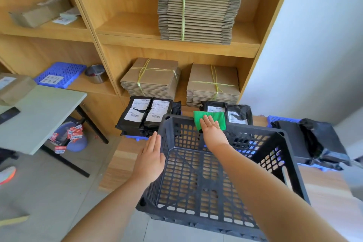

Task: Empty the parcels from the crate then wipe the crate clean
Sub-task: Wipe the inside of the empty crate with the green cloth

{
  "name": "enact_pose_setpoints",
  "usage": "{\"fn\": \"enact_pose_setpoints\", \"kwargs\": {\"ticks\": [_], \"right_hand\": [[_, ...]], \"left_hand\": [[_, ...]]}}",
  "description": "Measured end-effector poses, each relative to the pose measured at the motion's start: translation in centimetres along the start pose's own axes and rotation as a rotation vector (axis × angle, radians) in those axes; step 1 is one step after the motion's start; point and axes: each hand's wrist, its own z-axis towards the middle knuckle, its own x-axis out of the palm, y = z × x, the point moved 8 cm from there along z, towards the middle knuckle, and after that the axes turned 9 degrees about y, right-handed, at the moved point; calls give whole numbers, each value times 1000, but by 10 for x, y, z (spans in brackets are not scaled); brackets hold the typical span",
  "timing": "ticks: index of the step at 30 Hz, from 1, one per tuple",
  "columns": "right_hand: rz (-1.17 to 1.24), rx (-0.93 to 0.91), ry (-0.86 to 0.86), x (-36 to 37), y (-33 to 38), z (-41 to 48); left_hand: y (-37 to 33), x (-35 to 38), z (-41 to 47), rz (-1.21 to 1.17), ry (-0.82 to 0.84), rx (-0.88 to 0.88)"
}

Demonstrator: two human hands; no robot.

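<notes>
right hand (213, 131) flat, fingers straight, presses green cloth (220, 118) onto far rim of emptied crate (196, 210) on worktop (121, 163) to wipe it, braces left wall with straight-fingered left hand (151, 159), parcels (145, 116) stacked beyond.

2 bare forearms reach forward from the lower edge of the view. The left grip (151, 157) is flat, fingers straight and together, palm turned inward toward the right arm. The right grip (212, 133) stretches farther ahead, palm facing away, fingers straight and slightly spread.

Parcel packing room: bundled flat cartons (198, 12) (string-tied), labelled mailers (146, 114).
</notes>
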Motion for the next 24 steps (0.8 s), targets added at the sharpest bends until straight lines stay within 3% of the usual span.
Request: {"fn": "enact_pose_setpoints", "kwargs": {"ticks": [11, 24], "right_hand": [[58, 358, 11, 15, -210, -87], [91, 533, -96, 14, -234, -90]], "left_hand": [[-7, -5, -6, 5, 10, -50], [-2, -3, -3, -28, -7, -28]]}}
